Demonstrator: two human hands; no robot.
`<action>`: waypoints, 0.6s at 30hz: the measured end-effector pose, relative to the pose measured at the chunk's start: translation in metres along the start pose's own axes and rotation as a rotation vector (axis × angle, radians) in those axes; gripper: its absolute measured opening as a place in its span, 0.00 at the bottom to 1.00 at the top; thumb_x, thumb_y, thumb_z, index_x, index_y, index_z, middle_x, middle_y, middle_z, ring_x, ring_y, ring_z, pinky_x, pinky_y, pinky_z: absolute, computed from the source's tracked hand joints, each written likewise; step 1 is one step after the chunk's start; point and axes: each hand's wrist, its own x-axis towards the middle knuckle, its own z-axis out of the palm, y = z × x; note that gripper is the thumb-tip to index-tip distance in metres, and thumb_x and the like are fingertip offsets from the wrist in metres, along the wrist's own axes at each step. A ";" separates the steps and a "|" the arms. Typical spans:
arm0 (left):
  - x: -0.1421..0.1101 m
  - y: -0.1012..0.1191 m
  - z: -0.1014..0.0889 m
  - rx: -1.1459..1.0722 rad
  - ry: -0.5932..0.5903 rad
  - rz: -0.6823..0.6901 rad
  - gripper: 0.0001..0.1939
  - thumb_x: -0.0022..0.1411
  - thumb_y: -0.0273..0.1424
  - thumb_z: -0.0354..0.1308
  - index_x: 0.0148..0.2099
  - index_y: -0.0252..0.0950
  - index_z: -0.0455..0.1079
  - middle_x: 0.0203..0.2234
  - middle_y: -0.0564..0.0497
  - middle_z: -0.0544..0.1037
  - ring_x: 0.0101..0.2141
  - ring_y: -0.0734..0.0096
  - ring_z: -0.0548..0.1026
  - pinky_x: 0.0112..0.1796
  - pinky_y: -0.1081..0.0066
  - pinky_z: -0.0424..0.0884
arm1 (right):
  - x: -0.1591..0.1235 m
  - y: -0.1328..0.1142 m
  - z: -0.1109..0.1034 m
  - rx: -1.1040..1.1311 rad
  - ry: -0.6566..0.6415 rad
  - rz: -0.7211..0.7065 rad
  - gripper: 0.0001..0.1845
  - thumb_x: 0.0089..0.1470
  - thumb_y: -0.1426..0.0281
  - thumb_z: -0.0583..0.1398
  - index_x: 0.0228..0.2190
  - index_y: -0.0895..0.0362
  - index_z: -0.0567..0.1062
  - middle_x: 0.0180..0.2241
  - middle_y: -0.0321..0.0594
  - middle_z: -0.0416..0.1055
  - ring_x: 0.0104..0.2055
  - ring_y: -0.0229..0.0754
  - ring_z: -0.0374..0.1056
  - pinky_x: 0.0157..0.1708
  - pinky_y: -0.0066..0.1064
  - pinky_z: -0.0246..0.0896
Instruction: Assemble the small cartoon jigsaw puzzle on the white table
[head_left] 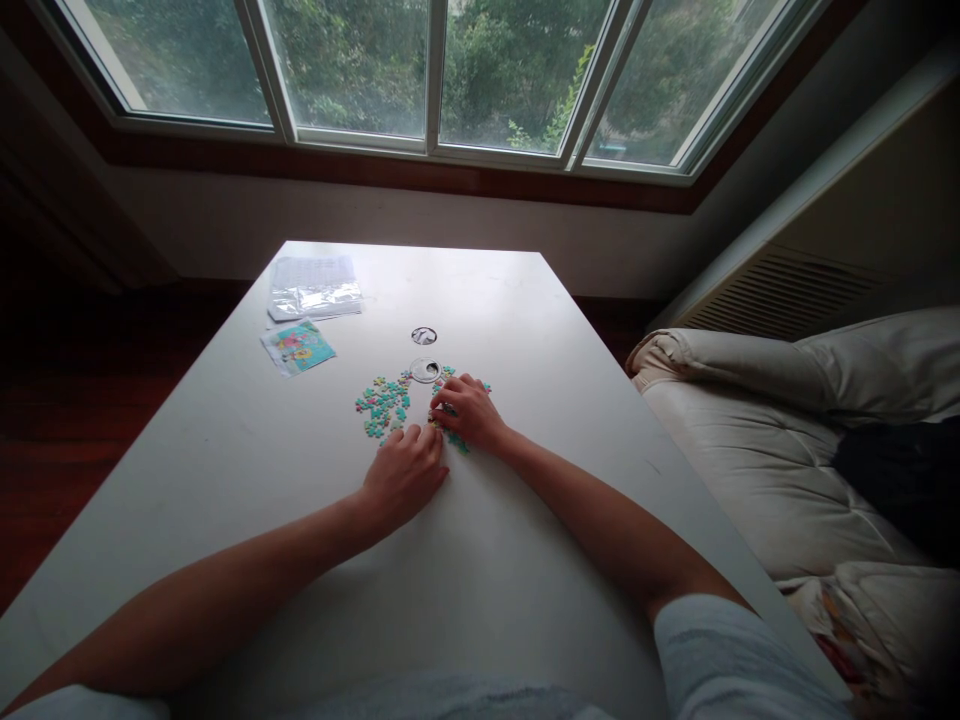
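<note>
Small jigsaw puzzle pieces (382, 405), mostly teal with bits of pink and yellow, lie loose in a patch on the white table (525, 560). My left hand (405, 470) rests at the near side of this patch, its fingers curled and close together with the tips down. To its right, my right hand (474, 412) is over more pieces, thumb and fingers bent toward each other. Something small and dark shows at its fingertips, too unclear to name. Just beyond the hands lies a round black-and-white disc (425, 371), with a second such disc (424, 336) farther back.
A colourful picture card (300, 347) lies at the table's left, in front of a clear plastic packet (313, 287) with a white sheet. A padded pale sofa (750, 440) stands along the right side. Windows (435, 80) line the wall beyond the table.
</note>
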 end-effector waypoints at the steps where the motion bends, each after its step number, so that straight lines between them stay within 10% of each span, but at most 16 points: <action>1: 0.000 -0.001 0.000 -0.003 -0.005 -0.003 0.17 0.68 0.38 0.56 0.51 0.31 0.73 0.41 0.39 0.75 0.42 0.53 0.71 0.39 0.58 0.65 | 0.000 0.001 0.000 0.002 0.004 -0.006 0.02 0.59 0.66 0.66 0.35 0.49 0.80 0.40 0.40 0.75 0.47 0.49 0.62 0.50 0.41 0.53; 18: 0.000 -0.016 0.007 -0.021 0.037 -0.034 0.21 0.69 0.39 0.55 0.58 0.31 0.70 0.53 0.37 0.75 0.53 0.51 0.69 0.52 0.57 0.64 | -0.003 0.016 -0.007 0.100 0.163 0.063 0.05 0.62 0.69 0.62 0.35 0.51 0.80 0.35 0.39 0.77 0.42 0.46 0.66 0.47 0.39 0.53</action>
